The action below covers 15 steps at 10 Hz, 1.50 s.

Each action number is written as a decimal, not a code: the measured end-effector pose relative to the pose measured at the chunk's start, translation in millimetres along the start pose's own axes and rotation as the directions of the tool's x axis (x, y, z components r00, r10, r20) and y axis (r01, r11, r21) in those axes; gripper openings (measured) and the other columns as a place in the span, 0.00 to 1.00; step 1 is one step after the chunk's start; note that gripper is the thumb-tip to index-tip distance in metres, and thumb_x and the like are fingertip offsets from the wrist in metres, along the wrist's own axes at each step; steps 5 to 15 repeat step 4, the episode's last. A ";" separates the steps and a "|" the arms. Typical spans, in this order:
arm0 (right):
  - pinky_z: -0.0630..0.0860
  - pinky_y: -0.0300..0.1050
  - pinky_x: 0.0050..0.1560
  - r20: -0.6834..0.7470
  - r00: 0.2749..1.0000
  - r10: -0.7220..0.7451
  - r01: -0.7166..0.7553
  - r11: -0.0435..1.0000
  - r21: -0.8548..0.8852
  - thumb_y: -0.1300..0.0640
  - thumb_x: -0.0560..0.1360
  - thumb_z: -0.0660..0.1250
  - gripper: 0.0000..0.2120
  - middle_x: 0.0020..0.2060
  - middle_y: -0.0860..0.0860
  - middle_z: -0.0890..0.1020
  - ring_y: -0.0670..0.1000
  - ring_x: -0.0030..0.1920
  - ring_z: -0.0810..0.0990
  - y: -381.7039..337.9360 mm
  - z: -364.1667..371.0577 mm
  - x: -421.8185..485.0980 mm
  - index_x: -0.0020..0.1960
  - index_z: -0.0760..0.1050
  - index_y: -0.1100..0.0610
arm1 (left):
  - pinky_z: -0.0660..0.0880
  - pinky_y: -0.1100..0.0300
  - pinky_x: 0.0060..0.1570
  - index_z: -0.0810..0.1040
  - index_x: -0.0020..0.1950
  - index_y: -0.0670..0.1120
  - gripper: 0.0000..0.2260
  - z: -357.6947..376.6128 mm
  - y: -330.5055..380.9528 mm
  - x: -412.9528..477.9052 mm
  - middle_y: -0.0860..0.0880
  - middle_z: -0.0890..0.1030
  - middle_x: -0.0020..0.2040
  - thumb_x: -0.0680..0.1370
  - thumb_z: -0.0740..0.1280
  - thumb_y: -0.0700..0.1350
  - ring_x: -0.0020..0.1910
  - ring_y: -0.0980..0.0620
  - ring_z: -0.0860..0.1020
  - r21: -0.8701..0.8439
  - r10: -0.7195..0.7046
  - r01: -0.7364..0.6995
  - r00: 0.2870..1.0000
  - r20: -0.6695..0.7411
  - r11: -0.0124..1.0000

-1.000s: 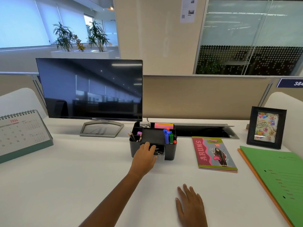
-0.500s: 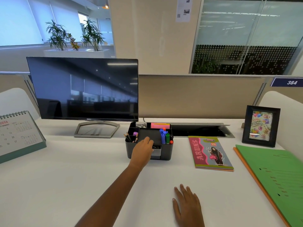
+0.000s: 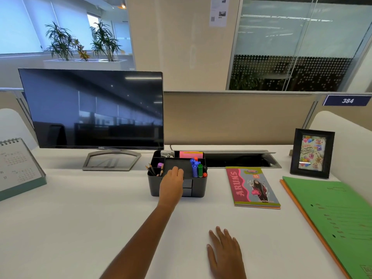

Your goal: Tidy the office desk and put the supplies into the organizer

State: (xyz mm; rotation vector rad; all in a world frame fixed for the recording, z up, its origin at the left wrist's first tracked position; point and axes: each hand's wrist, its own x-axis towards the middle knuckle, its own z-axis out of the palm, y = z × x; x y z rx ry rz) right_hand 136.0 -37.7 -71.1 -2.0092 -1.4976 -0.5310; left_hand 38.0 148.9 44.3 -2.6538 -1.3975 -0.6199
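place: open-plan office | I'm sitting at a white desk | facing a monitor, partition panel, glass-walled room, seat tag 384

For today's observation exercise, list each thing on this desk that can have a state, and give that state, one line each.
monitor: screen dark.
organizer: front drawers shut, compartments holding pens and pencils.
left hand: resting on the organizer's front, grasping nothing.
right hand: flat on the desk, empty.
notebook: closed, lying flat.
green folder: closed, lying flat.
photo frame: standing upright.
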 end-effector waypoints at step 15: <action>0.63 0.47 0.54 0.118 0.992 0.041 -0.052 0.994 0.093 0.44 0.80 0.38 0.30 0.50 0.56 0.84 0.52 0.56 0.69 -2.2 -2.2 -3.5 0.53 0.78 0.53 | 0.76 0.53 0.50 0.73 0.60 0.43 0.22 38.7 -4.8 -101.3 0.39 0.79 0.58 0.68 0.73 0.42 0.55 0.40 0.79 -0.118 -0.023 -0.001 0.979 -0.203 0.993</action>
